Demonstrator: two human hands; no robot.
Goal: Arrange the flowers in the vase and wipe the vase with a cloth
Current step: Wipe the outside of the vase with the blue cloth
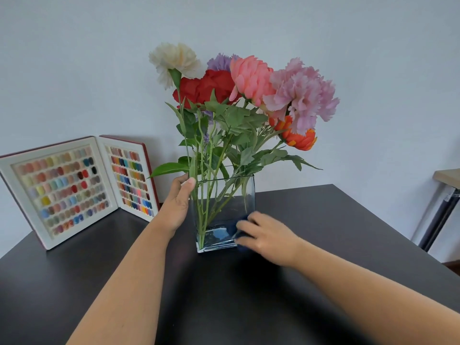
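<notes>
The left hand [178,204] grips the vase [225,210] at its left edge to steady it (flowers [245,95] already inserted) while the right hand [267,236] presses a blue cloth [236,229], pinched in curled fingers, against its lower front.

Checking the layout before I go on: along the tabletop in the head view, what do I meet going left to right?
Open colour swatch book → left hand gripping the vase's left edge → glass vase → right hand pressing a dark blue cloth against the vase.
</notes>
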